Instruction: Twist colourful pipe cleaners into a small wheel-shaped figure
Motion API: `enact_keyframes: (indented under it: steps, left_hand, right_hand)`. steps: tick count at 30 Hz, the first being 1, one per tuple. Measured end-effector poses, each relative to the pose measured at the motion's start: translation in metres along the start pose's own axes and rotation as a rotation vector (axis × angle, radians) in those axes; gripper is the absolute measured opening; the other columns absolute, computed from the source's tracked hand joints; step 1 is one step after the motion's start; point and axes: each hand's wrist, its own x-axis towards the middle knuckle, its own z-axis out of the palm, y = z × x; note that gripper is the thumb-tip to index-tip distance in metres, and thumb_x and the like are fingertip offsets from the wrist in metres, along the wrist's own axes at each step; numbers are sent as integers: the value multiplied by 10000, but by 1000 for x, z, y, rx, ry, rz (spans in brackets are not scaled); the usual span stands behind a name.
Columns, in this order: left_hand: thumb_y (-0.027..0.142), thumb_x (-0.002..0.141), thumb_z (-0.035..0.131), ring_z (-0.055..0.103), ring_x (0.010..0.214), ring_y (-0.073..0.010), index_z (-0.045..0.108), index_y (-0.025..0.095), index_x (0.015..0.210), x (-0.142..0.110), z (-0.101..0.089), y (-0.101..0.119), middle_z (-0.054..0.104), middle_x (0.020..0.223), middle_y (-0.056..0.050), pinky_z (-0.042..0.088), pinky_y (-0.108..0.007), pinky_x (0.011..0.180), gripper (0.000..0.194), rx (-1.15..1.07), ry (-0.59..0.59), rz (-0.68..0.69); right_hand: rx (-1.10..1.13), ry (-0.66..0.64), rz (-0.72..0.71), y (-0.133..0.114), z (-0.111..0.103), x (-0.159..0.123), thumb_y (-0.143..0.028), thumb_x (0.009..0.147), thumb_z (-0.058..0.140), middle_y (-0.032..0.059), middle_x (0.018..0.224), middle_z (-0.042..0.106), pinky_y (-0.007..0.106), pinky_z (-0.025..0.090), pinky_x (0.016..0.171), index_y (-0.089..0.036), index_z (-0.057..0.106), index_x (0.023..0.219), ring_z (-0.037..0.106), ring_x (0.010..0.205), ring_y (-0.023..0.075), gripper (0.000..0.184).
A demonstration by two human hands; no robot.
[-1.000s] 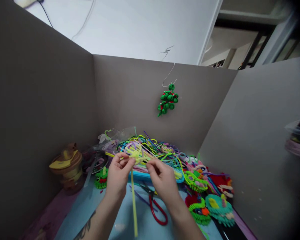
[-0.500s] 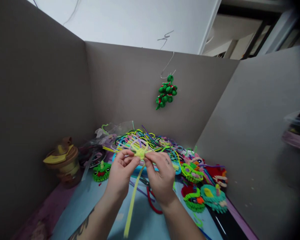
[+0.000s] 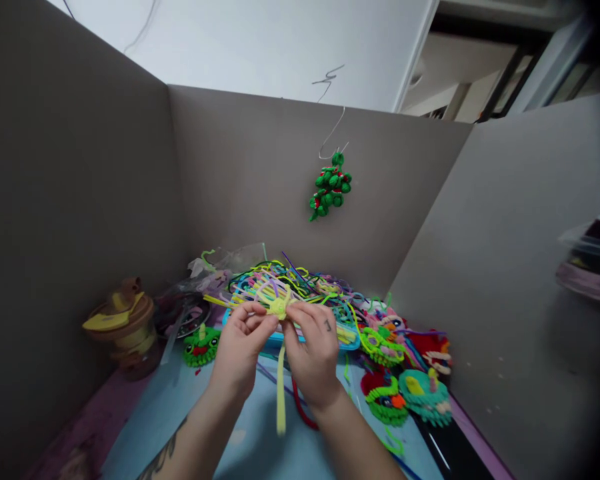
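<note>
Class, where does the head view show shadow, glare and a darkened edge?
Head view, bottom centre: soft shadow on the flat light blue mat, around the hanging fuzzy yellow strip; head view, lower right: white glare streaking the long glossy black panel; head view, right edge: blurred blackness.

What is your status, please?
Left hand, right hand: both pinching small, round, yellow fuzzy piece. Flat yellow fuzzy strip dangling below. Curved red handle partly hidden by right hand.

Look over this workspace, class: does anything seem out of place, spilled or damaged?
The pipe cleaners look untidy: some lie tangled behind the blue tray, and yellow ends jut past its left edge. A small red scrap lies loose below the green figure, perhaps dropped. The held yellow piece shows no obvious damage.
</note>
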Motion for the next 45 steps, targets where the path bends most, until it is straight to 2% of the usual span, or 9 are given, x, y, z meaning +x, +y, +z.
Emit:
enact_keyframes:
  steps: [6,14,18,23,28,32,36,41,45]
  left_hand:
    - [237,641,740,537,549,-59,516,183,891,2,0,-6,611,619,41,385,-141,531,340,5,-27,-24]
    - [207,550,789,558,578,-65,556,145,836,7,-2,-11,604,658,26,415,-153,555,374,-70,107,-10]
    - [193,546,786,578,599,-76,551,146,808,8,-1,-12,611,676,23,433,-168,578,355,-91,94,7]
    - [195,529,798,557,561,-61,551,146,775,9,-3,-10,604,623,35,414,-143,536,352,-71,59,-37]
    - [198,518,810,501,489,-33,543,140,761,8,-1,-6,579,588,47,349,-108,443,366,-61,15,-79]
    - [198,522,813,393,387,-3,516,151,791,10,-3,-7,521,548,76,255,-101,360,404,-142,15,-155]
    - [177,533,806,275,330,7,492,170,811,16,-7,-6,412,485,119,181,-104,311,420,-283,59,-206]
    - [118,523,797,309,340,9,488,167,775,18,-8,-3,397,479,120,219,-96,322,402,-393,81,-219]
    - [147,523,804,373,361,-8,495,178,812,17,-8,-3,438,480,110,264,-98,343,424,-368,85,-208]
  right_hand:
    - [23,6,16,7,4,-5,-59,794,541,51,881,623,361,474,815,-204,609,910,562,887,176,198]
    - [43,-54,70,7,10,-10,-87,806,544,51,849,593,326,457,788,-203,632,892,539,839,168,169]
    - [140,-68,233,1,10,-8,-102,808,528,36,816,556,304,438,758,-196,625,820,526,812,160,135]
    - [371,-226,508,-1,4,4,-97,769,519,10,775,508,239,402,632,-184,573,693,497,760,140,127]
    - [466,-362,582,7,-3,14,-149,713,589,4,781,475,244,391,651,-174,551,604,489,761,137,118]
    - [415,-352,525,13,-12,19,-141,702,603,26,889,504,259,410,712,-192,642,737,517,869,156,73]
    - [349,-321,414,17,-24,24,-125,758,535,24,850,542,242,428,663,-195,626,848,526,774,136,146]
    - [325,-751,99,4,-29,22,-130,771,577,-1,847,597,241,437,711,-224,601,985,549,784,133,235]
    - [230,-807,-73,-10,-17,14,-127,821,510,20,853,613,253,437,750,-204,594,850,551,825,149,117]
